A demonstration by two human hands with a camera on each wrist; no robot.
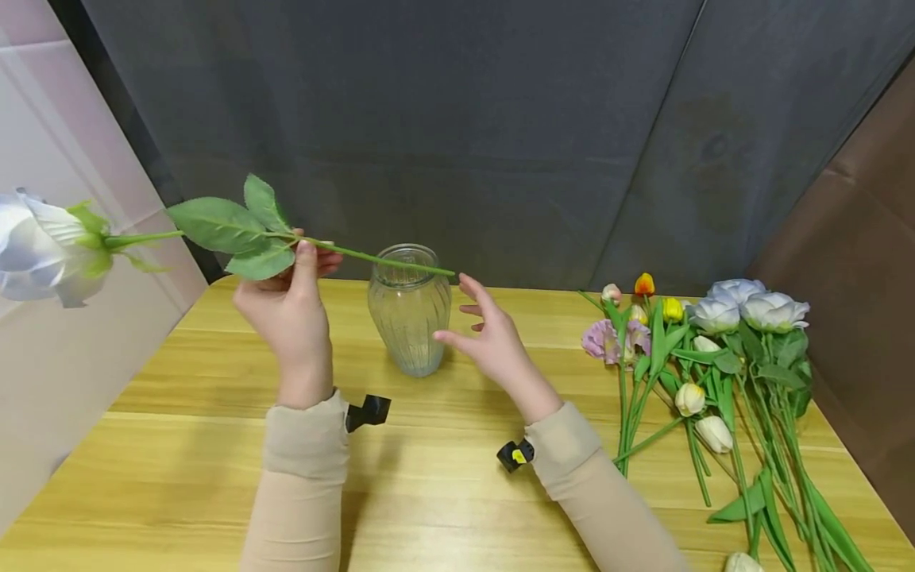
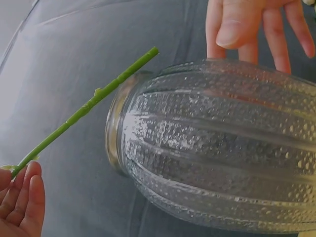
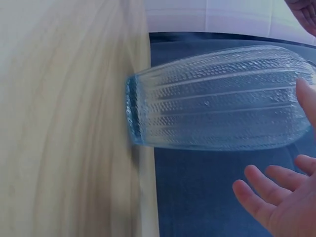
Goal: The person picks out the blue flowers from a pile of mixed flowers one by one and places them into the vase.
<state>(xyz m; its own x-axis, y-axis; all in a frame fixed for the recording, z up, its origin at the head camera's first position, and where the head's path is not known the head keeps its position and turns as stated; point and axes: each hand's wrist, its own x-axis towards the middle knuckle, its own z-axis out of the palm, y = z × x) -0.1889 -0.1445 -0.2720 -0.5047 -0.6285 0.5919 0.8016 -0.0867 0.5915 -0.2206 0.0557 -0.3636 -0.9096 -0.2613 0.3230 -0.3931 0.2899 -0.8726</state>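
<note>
A pale blue-white artificial rose (image 1: 50,246) lies sideways in the air, its bloom at the far left of the head view. My left hand (image 1: 289,298) pinches its green stem (image 1: 372,257) just past the leaves (image 1: 218,226). The cut end points right and passes in front of the rim of a clear ribbed glass vase (image 1: 409,318), which stands upright on the table. My right hand (image 1: 496,338) is beside the vase on its right, fingers spread and holding nothing; whether the thumb touches the glass I cannot tell. In the left wrist view the stem end (image 2: 154,51) is outside the mouth.
On the right of the wooden table (image 1: 457,508) lie several artificial flowers: pale blue roses (image 1: 775,311), white tulips (image 1: 713,434), a yellow tulip (image 1: 672,310), an orange one (image 1: 645,284) and purple blooms (image 1: 602,342). A dark grey cloth (image 1: 443,143) hangs behind the table.
</note>
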